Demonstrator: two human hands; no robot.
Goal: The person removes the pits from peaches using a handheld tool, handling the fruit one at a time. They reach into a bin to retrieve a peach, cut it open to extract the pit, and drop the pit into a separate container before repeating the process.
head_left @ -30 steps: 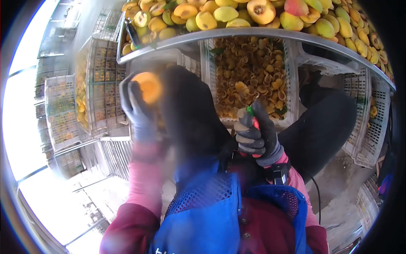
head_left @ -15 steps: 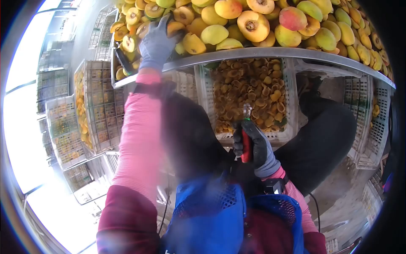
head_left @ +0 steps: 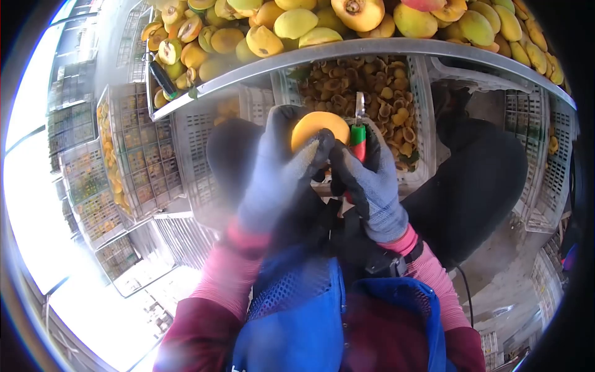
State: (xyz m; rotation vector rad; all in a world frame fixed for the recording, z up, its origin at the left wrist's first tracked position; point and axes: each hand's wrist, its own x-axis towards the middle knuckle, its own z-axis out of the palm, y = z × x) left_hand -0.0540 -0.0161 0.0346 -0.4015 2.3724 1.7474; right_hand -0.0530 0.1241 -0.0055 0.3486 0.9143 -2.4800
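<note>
My left hand (head_left: 276,164), in a grey work glove with dark fingers, is closed around a yellow peach half (head_left: 319,126) above my lap. My right hand (head_left: 374,186), gloved the same way, grips a pitting tool (head_left: 358,136) with a red and green handle. Its narrow metal tip points up and away from me, just right of the peach. The two hands meet at the fingertips. Below and beyond them, a white plastic crate (head_left: 423,111) holds many brown-orange scooped pieces. Ahead, a metal-edged table (head_left: 372,46) is heaped with peaches (head_left: 295,23), some cut in half.
A dark-handled tool (head_left: 162,79) lies at the table's left corner. Stacked crates (head_left: 139,146) of fruit stand to the left. Another crate (head_left: 538,161) is on the right, beyond my knee. My legs (head_left: 474,180) flank the crate of scooped pieces.
My left hand has come back from the fruit heap with a peach half, down to my right hand. My right hand has risen slightly with the tool. The view has shifted a little.
</note>
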